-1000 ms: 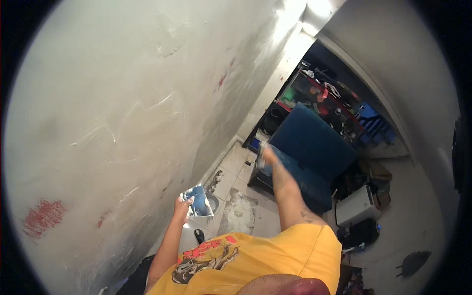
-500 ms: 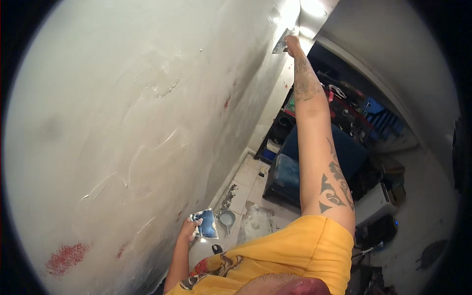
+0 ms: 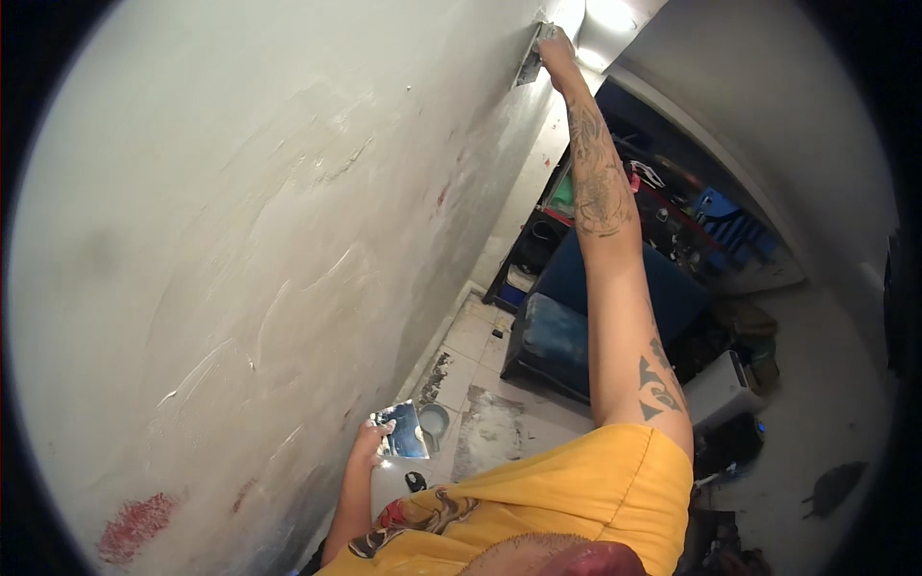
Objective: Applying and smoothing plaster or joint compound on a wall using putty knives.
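Note:
My left hand grips a square blue board smeared with white paste, low beside the plastered wall. My right hand, arm raised high, is shut on a flat metal trowel, which lies against the upper wall near the bright corner at the top. The wall is pale, with smears, ridges and red patches.
A blue cushioned seat stands below my right arm, before a dark shelf crowded with things. A grey pan sits on the stained tiled floor. A white boxy appliance and dark bags stand at the right.
My right hand has risen from over the blue seat to high on the wall with the trowel, moving slightly further up most recently. My left hand and board shifted a little in the picture.

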`<state>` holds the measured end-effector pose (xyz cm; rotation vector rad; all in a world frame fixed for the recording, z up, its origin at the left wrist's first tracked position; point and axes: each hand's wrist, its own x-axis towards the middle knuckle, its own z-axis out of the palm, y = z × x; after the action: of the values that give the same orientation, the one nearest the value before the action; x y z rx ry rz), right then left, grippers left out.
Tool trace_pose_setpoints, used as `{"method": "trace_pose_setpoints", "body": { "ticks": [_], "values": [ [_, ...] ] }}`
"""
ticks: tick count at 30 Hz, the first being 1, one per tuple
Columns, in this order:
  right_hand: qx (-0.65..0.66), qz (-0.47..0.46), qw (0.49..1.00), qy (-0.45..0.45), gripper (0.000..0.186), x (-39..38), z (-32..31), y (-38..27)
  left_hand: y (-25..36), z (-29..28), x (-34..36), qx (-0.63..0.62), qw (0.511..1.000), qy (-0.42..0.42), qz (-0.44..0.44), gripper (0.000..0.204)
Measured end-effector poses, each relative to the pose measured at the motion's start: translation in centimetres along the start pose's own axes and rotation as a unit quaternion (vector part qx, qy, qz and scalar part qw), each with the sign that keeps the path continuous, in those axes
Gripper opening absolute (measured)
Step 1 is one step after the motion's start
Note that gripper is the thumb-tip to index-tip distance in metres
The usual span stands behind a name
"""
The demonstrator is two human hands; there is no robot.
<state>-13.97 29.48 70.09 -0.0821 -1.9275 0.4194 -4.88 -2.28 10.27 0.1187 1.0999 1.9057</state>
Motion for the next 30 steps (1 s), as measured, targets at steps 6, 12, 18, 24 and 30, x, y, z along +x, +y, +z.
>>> {"method": "trace_pose_setpoints", "body": {
  "ticks": [6, 12, 18, 24, 30],
  "values": [
    [0.172, -0.077, 0.982, -0.032, 0.024, -4.5, -0.3, -6.0, -0.5, -0.2, 0.4, -0.02, 0.999, -0.017, -0.022, 0.014],
    [0.254, -0.112, 0.959, 0.053, 0.028, -6.9, -7.3, -6.5, -0.6, -0.2, 0.4, 0.026, 1.0, -0.008, -0.01, 0.014],
    [0.112, 0.056, 0.992, 0.029, 0.022, 5.4, -6.3, 15.7, 1.0, 1.3, -0.9, 0.036, 0.997, 0.062, -0.039, 0.014],
    [0.028, -0.022, 0.999, -0.015, 0.018, 11.1, -4.9, 20.1, -0.4, 0.7, 0.1, 0.036, 0.997, 0.057, -0.026, 0.016],
    [0.051, 0.07, 0.996, 0.02, 0.021, 7.6, -0.5, 9.4, -0.9, 0.1, 0.2, 0.023, 0.999, 0.045, -0.014, 0.014]
  ]
}}
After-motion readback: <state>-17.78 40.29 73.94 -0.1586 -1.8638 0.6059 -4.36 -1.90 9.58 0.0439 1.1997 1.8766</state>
